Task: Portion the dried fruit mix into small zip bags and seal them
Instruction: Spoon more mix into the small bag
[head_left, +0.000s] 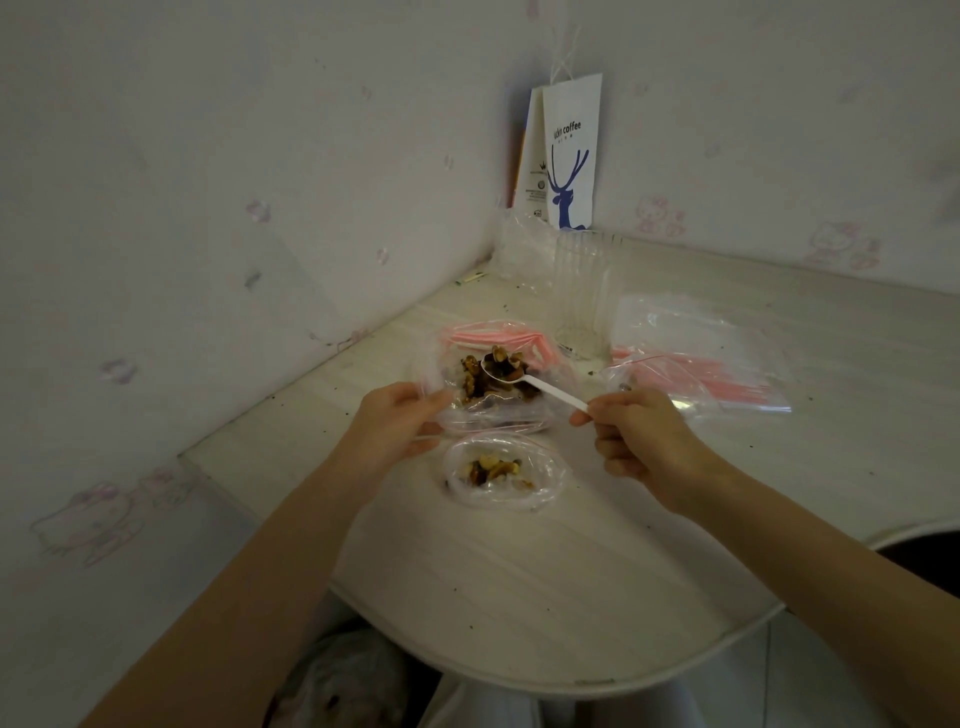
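In the head view, the left hand (395, 418) grips the near left edge of one big clear bag (498, 415), its fingers curled on the plastic. This bag lies on the table (519, 571) and holds the dried fruit mix (474, 382). The right hand (641, 439) pinches the end of one white spoon (537, 385). The long axis of the spoon goes from near right to far left, and its bowl, loaded with mix, points far left over the open big bag. Just near the big bag stands one small zip bag (543, 480), open, with a little mix inside. To the right lies a pile of empty bags (727, 374); I cannot count them. Farther away stand one clear cup (579, 291) and a paper bag (571, 156).
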